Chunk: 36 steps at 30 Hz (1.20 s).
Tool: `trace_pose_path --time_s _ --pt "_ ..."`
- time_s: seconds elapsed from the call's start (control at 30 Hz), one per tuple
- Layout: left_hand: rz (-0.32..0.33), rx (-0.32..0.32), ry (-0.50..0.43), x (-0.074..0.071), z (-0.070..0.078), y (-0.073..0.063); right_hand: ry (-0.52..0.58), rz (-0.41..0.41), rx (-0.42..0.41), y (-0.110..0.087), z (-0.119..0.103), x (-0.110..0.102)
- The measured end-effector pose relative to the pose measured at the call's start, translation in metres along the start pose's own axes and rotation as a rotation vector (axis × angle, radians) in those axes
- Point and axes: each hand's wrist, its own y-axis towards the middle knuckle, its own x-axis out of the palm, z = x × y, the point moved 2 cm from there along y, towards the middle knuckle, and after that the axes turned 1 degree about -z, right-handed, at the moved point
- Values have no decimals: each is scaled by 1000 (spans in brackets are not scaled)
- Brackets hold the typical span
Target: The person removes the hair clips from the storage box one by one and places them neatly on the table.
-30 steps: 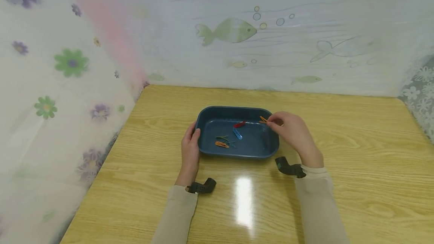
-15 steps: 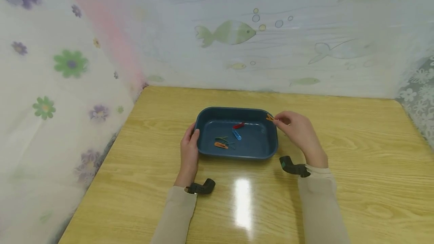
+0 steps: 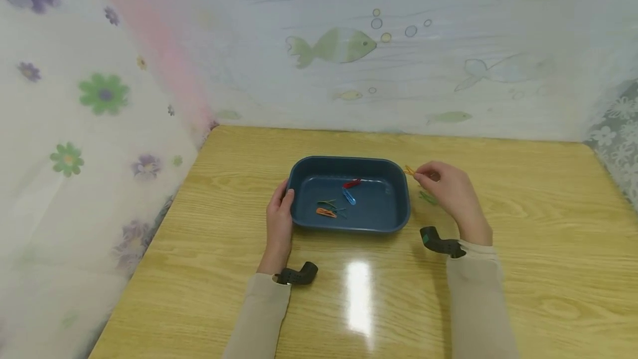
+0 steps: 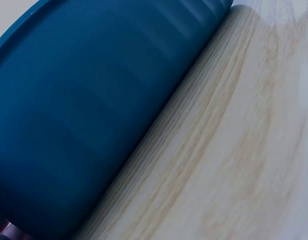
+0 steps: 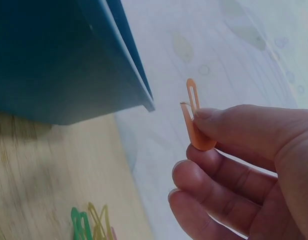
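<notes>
In the head view, a dark blue plastic tub (image 3: pixel 344 222) holds several hair snap clips: a red clip (image 3: pixel 351 183), a blue clip (image 3: pixel 349 197), an orange clip (image 3: pixel 326 213) and thin greenish ones. My left hand (image 3: pixel 280 223) holds the tub's left side, thumb at the rim; its fingers are mostly hidden in the left wrist view. Just outside the tub's right rim, my right hand (image 3: pixel 451 190) pinches another orange hair clip (image 5: pixel 200 135) between thumb and index finger. That clip is snapped open, its two arms apart.
On the wooden table (image 3: pixel 538 237), right of the tub and below the right hand, lie a green clip (image 5: pixel 80 222) and a yellowish clip (image 5: pixel 99 220). Patterned sheets (image 3: pixel 349 98) hang behind the table and along its left.
My right hand has moved right, carrying the pinched orange hair clip from over the tub to outside its right rim. Green clips on the table have come into sight. My left hand stays in place.
</notes>
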Motion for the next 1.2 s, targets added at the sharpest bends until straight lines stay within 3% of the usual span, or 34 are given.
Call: trace_pose_path --time_s 0.93,1.2 --pt "0 6 7 2 0 0 15 48 69 -1 29 -6" --pt "-14 14 -26 2 -2 0 48 36 141 -3 44 -5"
